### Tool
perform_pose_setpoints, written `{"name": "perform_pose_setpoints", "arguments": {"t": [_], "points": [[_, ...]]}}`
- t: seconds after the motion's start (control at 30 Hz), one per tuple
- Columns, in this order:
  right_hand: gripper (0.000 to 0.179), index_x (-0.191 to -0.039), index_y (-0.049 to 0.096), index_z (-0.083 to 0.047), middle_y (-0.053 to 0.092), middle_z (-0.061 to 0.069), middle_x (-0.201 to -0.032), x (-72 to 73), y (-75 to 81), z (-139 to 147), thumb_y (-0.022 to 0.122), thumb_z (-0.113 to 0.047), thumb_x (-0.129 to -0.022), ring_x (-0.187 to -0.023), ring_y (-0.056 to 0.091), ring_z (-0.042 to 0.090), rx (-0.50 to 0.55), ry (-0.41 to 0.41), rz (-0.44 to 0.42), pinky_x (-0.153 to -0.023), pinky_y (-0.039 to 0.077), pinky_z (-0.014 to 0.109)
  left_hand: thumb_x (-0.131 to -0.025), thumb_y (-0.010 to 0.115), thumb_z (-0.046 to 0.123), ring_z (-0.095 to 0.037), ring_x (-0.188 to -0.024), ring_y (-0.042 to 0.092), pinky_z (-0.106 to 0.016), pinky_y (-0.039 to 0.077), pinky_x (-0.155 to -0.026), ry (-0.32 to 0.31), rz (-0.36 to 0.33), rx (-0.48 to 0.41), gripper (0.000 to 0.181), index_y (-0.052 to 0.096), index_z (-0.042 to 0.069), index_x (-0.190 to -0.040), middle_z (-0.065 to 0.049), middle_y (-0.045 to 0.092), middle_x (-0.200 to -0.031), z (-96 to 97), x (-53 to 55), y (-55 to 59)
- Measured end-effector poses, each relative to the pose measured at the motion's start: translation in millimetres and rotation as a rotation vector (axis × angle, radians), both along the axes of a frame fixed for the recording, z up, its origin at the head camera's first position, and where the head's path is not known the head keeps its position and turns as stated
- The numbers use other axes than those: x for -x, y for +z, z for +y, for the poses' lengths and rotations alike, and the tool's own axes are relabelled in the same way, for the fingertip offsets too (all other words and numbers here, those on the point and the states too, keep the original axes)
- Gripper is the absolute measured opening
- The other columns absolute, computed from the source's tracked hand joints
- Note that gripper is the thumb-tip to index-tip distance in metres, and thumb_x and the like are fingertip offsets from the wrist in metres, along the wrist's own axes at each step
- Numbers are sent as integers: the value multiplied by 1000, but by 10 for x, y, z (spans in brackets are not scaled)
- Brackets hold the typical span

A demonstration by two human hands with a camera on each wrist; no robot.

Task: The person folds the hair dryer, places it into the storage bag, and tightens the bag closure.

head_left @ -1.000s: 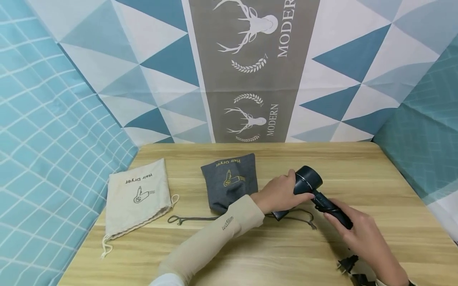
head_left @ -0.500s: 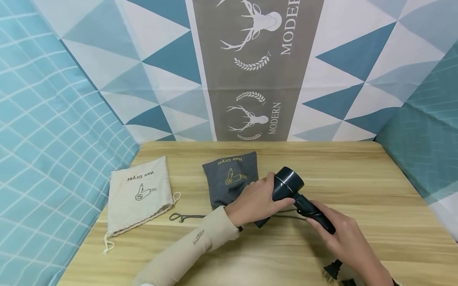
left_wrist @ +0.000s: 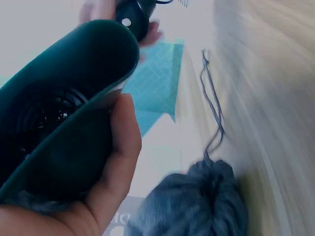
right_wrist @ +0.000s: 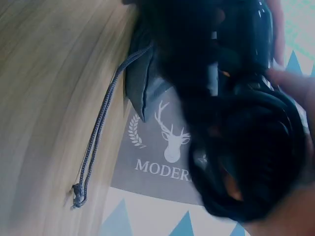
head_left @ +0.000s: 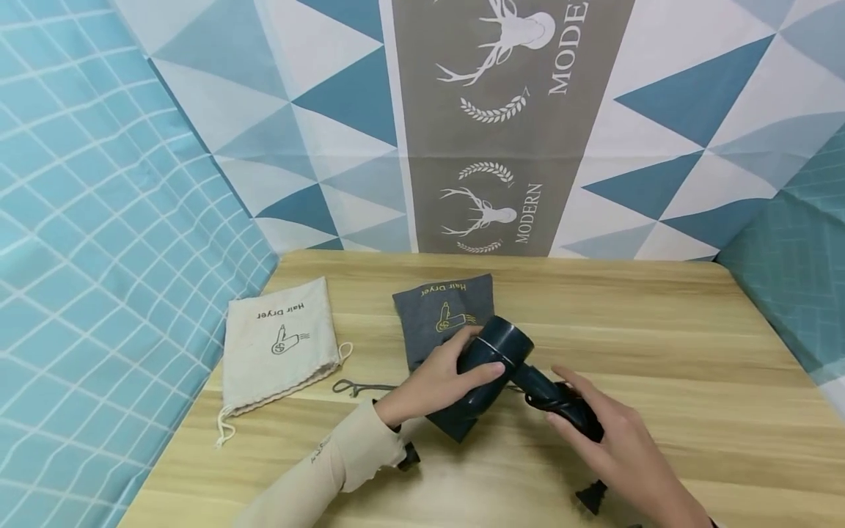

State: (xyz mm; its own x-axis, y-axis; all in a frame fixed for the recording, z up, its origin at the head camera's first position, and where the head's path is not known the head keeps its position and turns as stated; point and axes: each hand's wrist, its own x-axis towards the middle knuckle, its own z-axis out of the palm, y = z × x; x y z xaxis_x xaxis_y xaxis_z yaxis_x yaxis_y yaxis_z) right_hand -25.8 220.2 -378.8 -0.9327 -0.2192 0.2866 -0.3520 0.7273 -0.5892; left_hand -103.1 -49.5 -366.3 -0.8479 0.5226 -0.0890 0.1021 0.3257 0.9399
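Note:
A dark hair dryer point(head_left: 498, 345) is held tilted over the table between both hands. The left hand point(head_left: 432, 385) grips its barrel, thumb across the near side. Around the handle, where the black cord point(right_wrist: 295, 118) is wound, the right hand point(head_left: 617, 436) has its fingers and thumb. Below that hand hangs the plug point(head_left: 591, 497). In the left wrist view the barrel's open end, with a grille inside, faces the camera. Just behind the dryer lies a dark grey drawstring bag point(head_left: 422, 323) marked "Hair Dryer", partly covered by the left hand and the barrel.
A cream drawstring bag point(head_left: 280, 341), also printed "Hair Dryer", lies at the left of the wooden table point(head_left: 693, 352). The grey bag's drawstring point(head_left: 370, 386) stretches out to the left. Patterned cloth point(head_left: 356, 88) hangs behind the table and at both sides.
Both hands have brought the hair dryer left and toward the near side, in front of the grey bag. The head view has shifted slightly. Both bags stay in place.

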Motion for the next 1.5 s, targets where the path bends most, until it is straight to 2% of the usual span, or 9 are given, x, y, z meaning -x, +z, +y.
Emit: {"name": "perform_pose_setpoints", "arguments": {"t": [0.13,0.27,0.43,0.6,0.87,1.03,1.13,1.33,1.5], "points": [[68,-154,35,-28,61,7,-132,53,22,-3,68,-38,-95,-111,63,26,-26,9,-90,-85,54,51,-95,59,55,-19,-89,68,-37,58,-73,89,-58,-55,70,32,24,-152,-10,59,-119,-203,9,-8],[58,-149,44,-17,59,13,-135,69,-36,-38,62,-39,-99,-116,61,34,-44,26,-111,-86,51,56,-97,58,51,-25,-86,69,-41,58,-70,156,-139,-109,65,31,25,-151,-16,58,-119,-328,5,-76],[50,-139,53,-7,66,18,-121,37,-170,-180,64,-34,-99,-105,65,35,-82,15,-3,-80,52,55,-99,57,49,-23,-86,69,-39,58,-71,111,-124,-129,62,32,25,-150,-13,58,-117,-266,-82,-169],[44,-132,57,-10,71,10,-96,16,-231,-245,69,-31,-95,-77,63,15,-119,9,82,-62,51,37,-98,58,50,-18,-87,69,-36,58,-72,49,-68,-122,61,34,25,-148,-5,61,-115,-145,-155,-172],[41,-117,55,-22,65,1,-88,50,-215,-165,75,-44,-89,-68,56,11,94,-11,-313,-57,46,26,-91,66,52,-18,-94,67,-35,55,-79,37,-191,-94,74,28,26,-149,-5,59,-119,-121,-172,-158],[42,-125,57,-19,63,2,-77,58,-291,-105,74,-37,-91,-52,58,16,237,37,-446,-48,49,29,-91,65,53,-19,-98,64,-37,55,-79,42,-250,-98,75,24,35,-152,-5,53,-125,-103,-186,-217],[41,-125,63,-18,65,1,-81,45,-343,-109,73,-39,-91,-56,57,14,226,12,-384,-49,48,28,-94,62,53,-21,-98,65,-38,55,-79,51,-262,-125,71,22,42,-152,-5,53,-127,-86,-204,-268],[30,-115,70,-15,72,1,-93,20,-410,-147,76,-29,-90,-70,56,8,151,-43,-103,-56,45,24,-97,59,49,-20,-100,65,-38,55,-81,72,-242,-202,65,22,47,-150,-4,55,-127,-35,-228,-342],[31,-114,71,-7,73,8,-97,31,-414,-160,79,-20,-87,-72,58,9,143,-75,6,-58,47,25,-99,60,43,-21,-102,65,-38,55,-81,98,-202,-269,62,24,46,-150,-7,55,-126,12,-242,-367]]}}
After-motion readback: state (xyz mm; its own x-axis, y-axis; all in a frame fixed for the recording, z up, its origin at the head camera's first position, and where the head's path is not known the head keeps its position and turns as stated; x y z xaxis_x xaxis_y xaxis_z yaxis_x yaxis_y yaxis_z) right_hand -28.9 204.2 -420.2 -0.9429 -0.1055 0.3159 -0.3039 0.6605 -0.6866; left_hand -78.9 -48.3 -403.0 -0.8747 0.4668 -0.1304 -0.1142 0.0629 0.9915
